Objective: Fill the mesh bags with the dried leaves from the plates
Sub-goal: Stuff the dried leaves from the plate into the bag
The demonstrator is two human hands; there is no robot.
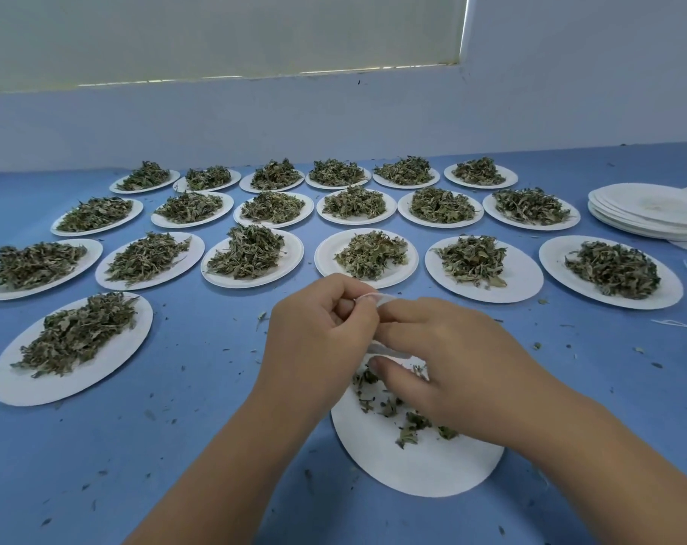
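My left hand [318, 332] and my right hand [452, 363] meet over a white paper plate [412, 466] near the table's front. Both pinch a small, pale, see-through mesh bag [377, 298] held between the fingertips; most of the bag is hidden by the fingers. A thin scatter of dried leaves [389, 407] lies on that plate under my right hand.
Several white plates heaped with dried green leaves stand in rows across the blue table [200, 387], the nearest [70, 348] at front left. A stack of bare plates [648, 214] sits at far right. White string [678, 325] and leaf crumbs litter the surface.
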